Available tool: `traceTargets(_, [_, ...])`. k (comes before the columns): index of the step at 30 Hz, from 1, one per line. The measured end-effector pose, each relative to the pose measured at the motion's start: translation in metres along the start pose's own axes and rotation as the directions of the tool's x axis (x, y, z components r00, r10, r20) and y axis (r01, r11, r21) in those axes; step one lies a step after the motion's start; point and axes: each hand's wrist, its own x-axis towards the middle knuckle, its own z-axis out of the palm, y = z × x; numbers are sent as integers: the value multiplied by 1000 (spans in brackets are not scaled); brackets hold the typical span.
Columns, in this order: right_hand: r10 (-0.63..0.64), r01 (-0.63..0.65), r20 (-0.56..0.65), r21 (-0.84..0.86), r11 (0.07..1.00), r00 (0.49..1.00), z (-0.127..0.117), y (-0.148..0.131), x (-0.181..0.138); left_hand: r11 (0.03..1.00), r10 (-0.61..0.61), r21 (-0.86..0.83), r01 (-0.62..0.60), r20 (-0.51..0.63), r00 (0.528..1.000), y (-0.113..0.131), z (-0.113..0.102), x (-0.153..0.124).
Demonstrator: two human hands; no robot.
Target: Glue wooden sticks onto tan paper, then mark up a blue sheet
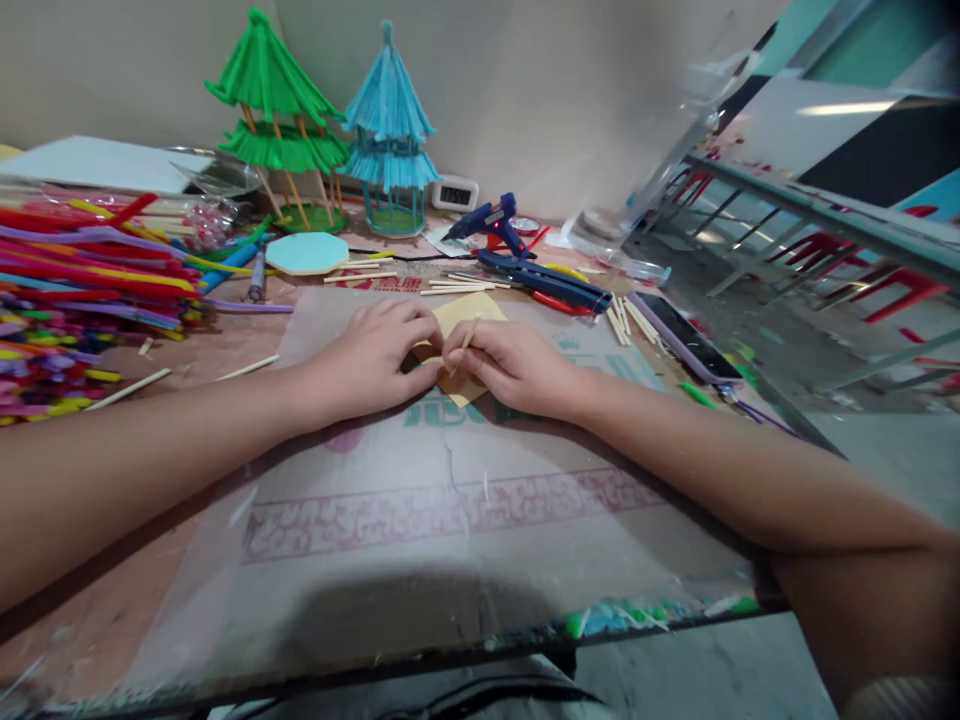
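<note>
Both hands meet at the middle of the frame, on the cardboard-covered table. The right hand pinches a thin wooden stick between its fingertips, tilted over a yellow card lying flat beneath. The left hand curls its fingers down on the card's left edge (pinching or only pressing, I cannot tell). A blue glue gun lies above, and coloured straws are heaped at the left.
</note>
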Motion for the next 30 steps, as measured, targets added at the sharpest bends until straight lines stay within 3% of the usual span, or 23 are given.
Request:
traceTargets(4, [63,-64,-15,-61,996,998,-1,-2,0,1000,-6,8,6,17,1000,-1,0,1])
traceTargets(16, [20,-17,47,-64,998,999,0,-5,1,1000,26,7,-26,1,1000,-5,2,1])
traceTargets(20, [67,-68,-15,-93,993,998,0,-5,1,1000,18,15,-18,8,1000,-3,1,1])
traceTargets(23, [-6,9,52,-71,997,999,0,-7,0,1000,9,-6,-9,19,1000,-1,0,0])
traceTargets(27, [20,-19,4,-72,997,1000,-1,-8,-1,1000,-9,-9,9,4,1000,0,1,0])
traceTargets(30, [-2,4,39,-50,999,999,-1,-7,-2,1000,5,-17,-5,-4,1000,0,2,0])
